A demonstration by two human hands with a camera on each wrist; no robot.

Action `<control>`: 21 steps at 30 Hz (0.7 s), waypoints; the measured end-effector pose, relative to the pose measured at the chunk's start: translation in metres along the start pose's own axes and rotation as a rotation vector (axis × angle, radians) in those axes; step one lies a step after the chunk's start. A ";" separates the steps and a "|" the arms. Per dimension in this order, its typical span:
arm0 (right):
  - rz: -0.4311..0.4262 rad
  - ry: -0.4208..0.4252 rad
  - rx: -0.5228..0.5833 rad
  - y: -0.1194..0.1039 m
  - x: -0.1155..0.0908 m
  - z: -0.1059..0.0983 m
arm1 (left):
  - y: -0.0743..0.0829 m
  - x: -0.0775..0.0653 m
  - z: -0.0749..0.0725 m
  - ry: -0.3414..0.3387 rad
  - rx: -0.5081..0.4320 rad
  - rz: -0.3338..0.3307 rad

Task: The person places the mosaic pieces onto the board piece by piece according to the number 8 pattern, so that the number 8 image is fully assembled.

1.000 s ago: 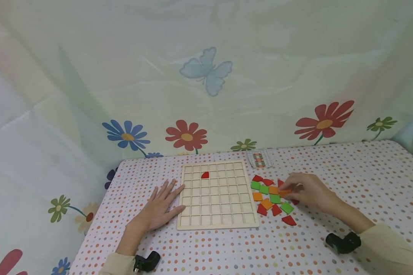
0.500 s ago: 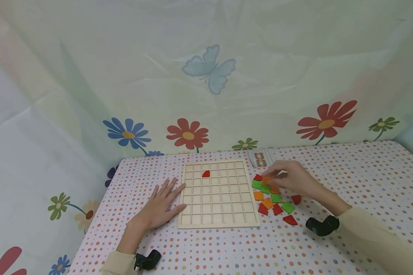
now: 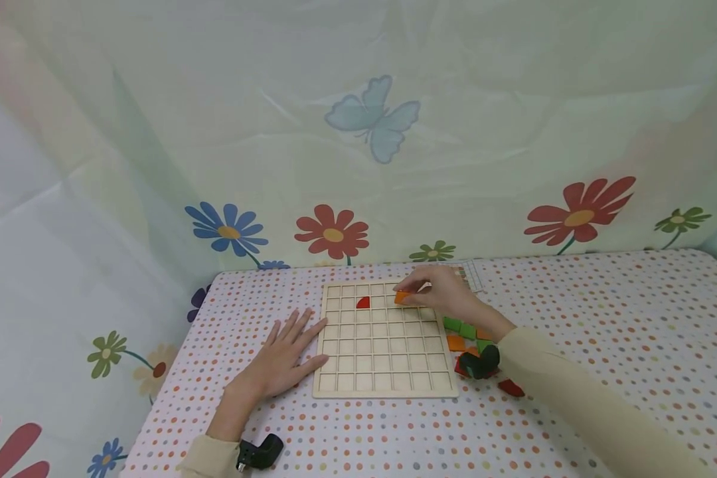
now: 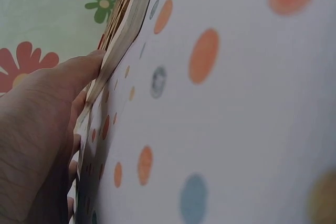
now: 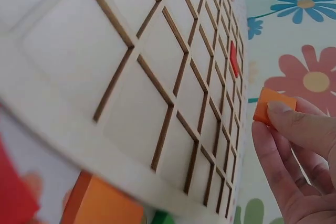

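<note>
A square wooden grid board (image 3: 388, 397) lies on the dotted tablecloth, with one red quarter-circle tile (image 3: 364, 303) set in a cell of its second row. My right hand (image 3: 445, 292) pinches an orange square tile (image 5: 274, 107) between thumb and fingers over the upper right part of the board. Flat on the cloth, my left hand (image 3: 281, 362) has its fingers spread, with thumb and fingertips at the board's left edge. In the left wrist view, the left thumb (image 4: 79, 74) rests against the board's side (image 4: 123, 45).
Right of the board lie green tiles (image 3: 452, 324), orange tiles (image 3: 456, 342) and red tiles (image 3: 510, 388), partly hidden by the right forearm. A printed pattern card (image 3: 472, 275) sits behind the right hand. A flowered cloth hangs behind the table.
My right hand has picked up an orange square tile from the loose pieces and carried it left over the board. The left hand has stayed by the board's left edge.
</note>
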State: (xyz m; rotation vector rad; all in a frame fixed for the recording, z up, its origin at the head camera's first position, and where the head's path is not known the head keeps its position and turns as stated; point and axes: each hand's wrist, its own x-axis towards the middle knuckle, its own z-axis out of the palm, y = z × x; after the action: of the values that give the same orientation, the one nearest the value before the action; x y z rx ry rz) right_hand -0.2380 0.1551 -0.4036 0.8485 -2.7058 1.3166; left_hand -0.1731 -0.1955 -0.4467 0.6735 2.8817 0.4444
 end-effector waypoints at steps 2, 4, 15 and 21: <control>-0.017 -0.010 0.013 0.001 0.007 0.006 | 0.000 0.000 0.000 0.000 -0.001 0.003; -0.028 -0.021 0.024 0.002 0.014 0.012 | 0.000 0.000 -0.001 -0.003 0.000 0.003; 0.002 -0.066 0.013 0.001 0.035 0.036 | 0.000 0.001 0.001 -0.023 0.015 -0.009; 0.047 -0.080 -0.027 -0.002 0.038 0.041 | 0.000 0.002 0.001 -0.016 0.030 -0.016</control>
State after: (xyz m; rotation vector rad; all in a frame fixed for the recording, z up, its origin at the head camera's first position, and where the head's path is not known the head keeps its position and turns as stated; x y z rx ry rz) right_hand -0.2602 0.1069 -0.4190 0.8594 -2.8145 1.2777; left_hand -0.1745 -0.1949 -0.4479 0.6555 2.8824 0.3929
